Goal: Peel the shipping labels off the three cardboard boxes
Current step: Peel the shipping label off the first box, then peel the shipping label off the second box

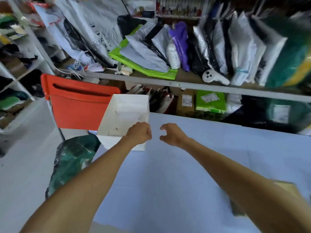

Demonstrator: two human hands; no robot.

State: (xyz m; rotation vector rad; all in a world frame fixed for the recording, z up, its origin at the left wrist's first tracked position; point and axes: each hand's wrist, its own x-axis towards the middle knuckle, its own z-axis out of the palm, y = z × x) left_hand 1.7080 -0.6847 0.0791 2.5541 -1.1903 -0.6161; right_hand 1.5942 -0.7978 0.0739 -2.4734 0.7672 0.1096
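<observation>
My left hand is closed in a fist over the near right corner of an open white box at the table's far left corner. Nothing shows inside the fist. A raised white patch lies inside the box. My right hand hovers just right of the left one, fingers curled apart and holding nothing. A brown cardboard box lies at the near right of the table, mostly hidden behind my right forearm and blurred. No label is readable on it.
The table has a pale blue cover. A red chair back and a dark green bag stand left of it. Beyond, a grey shelf holds many mailer bags and a white controller.
</observation>
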